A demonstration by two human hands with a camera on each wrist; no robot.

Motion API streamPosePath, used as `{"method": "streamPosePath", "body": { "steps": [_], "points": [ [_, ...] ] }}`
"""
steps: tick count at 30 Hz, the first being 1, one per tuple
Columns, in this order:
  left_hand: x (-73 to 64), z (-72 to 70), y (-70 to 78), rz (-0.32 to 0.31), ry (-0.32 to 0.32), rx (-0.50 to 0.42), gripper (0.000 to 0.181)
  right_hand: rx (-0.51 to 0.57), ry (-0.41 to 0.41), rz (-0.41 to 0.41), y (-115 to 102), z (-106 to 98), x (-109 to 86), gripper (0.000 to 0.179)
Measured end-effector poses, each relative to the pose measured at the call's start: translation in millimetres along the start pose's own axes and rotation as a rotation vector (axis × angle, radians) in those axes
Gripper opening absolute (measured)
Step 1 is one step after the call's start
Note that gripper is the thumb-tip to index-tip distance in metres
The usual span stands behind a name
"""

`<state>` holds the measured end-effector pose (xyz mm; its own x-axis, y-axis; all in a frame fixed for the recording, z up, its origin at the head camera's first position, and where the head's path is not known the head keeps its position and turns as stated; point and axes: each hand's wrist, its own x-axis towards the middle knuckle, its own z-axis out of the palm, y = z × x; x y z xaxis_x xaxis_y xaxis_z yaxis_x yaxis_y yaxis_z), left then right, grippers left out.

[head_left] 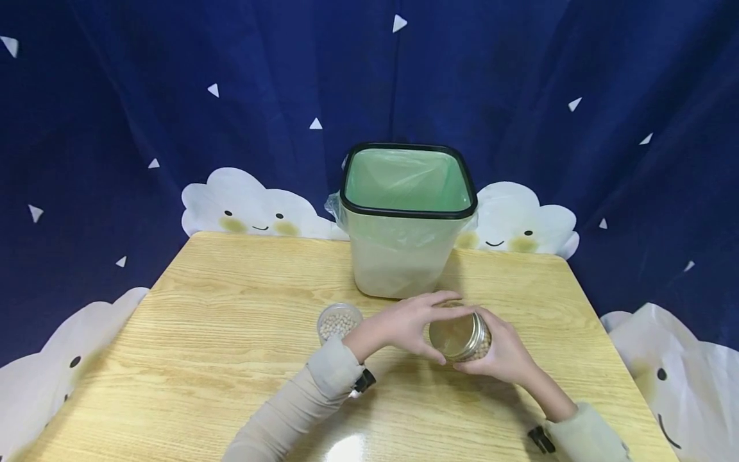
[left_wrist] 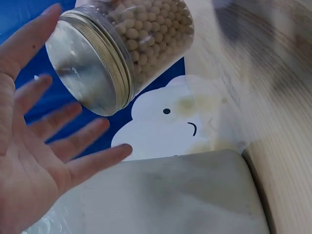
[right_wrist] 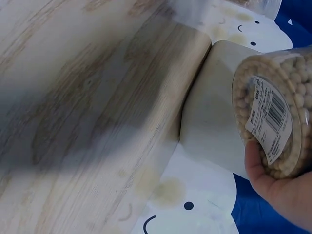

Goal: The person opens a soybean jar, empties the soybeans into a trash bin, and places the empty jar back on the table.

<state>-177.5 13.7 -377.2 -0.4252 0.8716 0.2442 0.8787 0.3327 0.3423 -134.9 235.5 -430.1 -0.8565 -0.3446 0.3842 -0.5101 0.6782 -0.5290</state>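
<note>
My right hand [head_left: 503, 351] grips a clear plastic jar [head_left: 481, 346] full of small round beige balls and holds it tilted. The jar's metallic screw lid [head_left: 451, 337] faces my left hand [head_left: 411, 324]. Spread around that lid, the left hand's fingers [left_wrist: 73, 114] are apart in the left wrist view, with the thumb near the lid's edge. A white barcode label [right_wrist: 270, 119] shows on the jar's bottom in the right wrist view. Left of the hands stands a second clear jar [head_left: 339, 321] of similar balls, partly hidden by the left forearm.
Behind the hands, a light bin [head_left: 404, 253] with a black rim and a clear plastic liner stands near the back of the wooden table [head_left: 248, 308]. A dark blue curtain [head_left: 271, 77] with clouds and white triangles hangs behind and beside the table.
</note>
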Motion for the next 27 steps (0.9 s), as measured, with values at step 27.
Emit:
{"method": "streamPosePath", "body": {
  "steps": [27],
  "points": [
    [0.5,14.6,2.3,-0.106,0.163,-0.032,0.079,-0.037,0.024,0.026,-3,-3,-1.0,0.092]
  ]
}}
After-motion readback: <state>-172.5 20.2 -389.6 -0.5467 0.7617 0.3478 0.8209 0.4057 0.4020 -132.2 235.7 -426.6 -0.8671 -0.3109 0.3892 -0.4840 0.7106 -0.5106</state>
